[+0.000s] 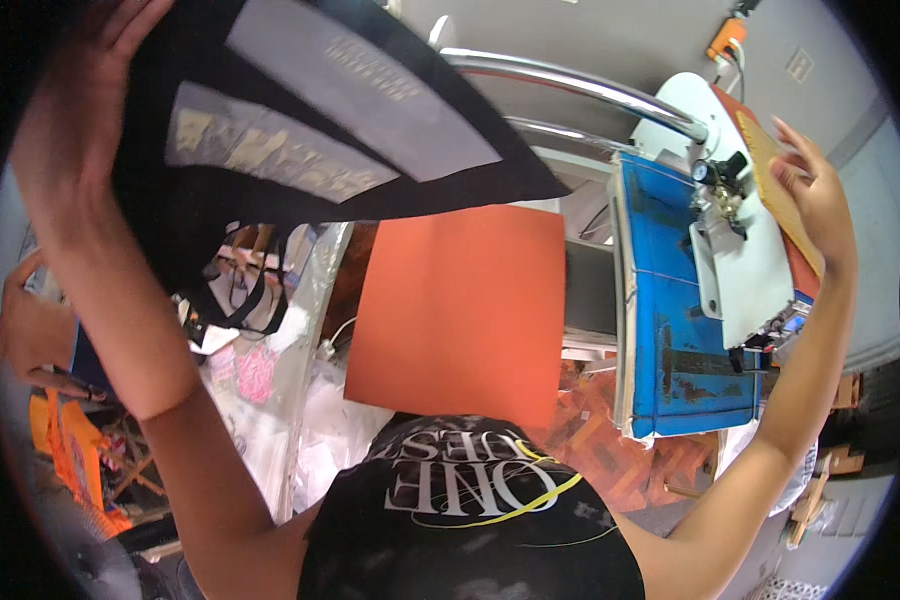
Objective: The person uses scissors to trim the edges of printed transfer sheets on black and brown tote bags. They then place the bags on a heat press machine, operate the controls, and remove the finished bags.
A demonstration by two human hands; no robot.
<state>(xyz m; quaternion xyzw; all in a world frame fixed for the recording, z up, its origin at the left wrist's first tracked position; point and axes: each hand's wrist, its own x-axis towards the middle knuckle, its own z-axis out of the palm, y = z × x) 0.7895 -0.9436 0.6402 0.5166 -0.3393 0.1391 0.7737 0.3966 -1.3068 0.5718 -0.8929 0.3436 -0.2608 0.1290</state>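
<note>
At the upper left my left hand (80,140) is raised with its fingers closed at the edge of a black cloth bag (440,200), held up at a slant. Two translucent film sheets (440,130) lie on the bag's face, with pale lettering on them. Black straps (255,310) hang below it. To the right, my right hand (815,195) is raised beside the yellow-edged pad (770,180) of a white press machine. Its fingers are spread and it holds nothing; whether it touches the pad I cannot tell.
An orange press pad (460,310) lies in front of my body. Chrome bars (580,85) run behind it to the machine. A worn blue board (675,300) stands at the right. A plastic-covered table (315,300) is at the left, and another person's arm (30,320) shows beyond it.
</note>
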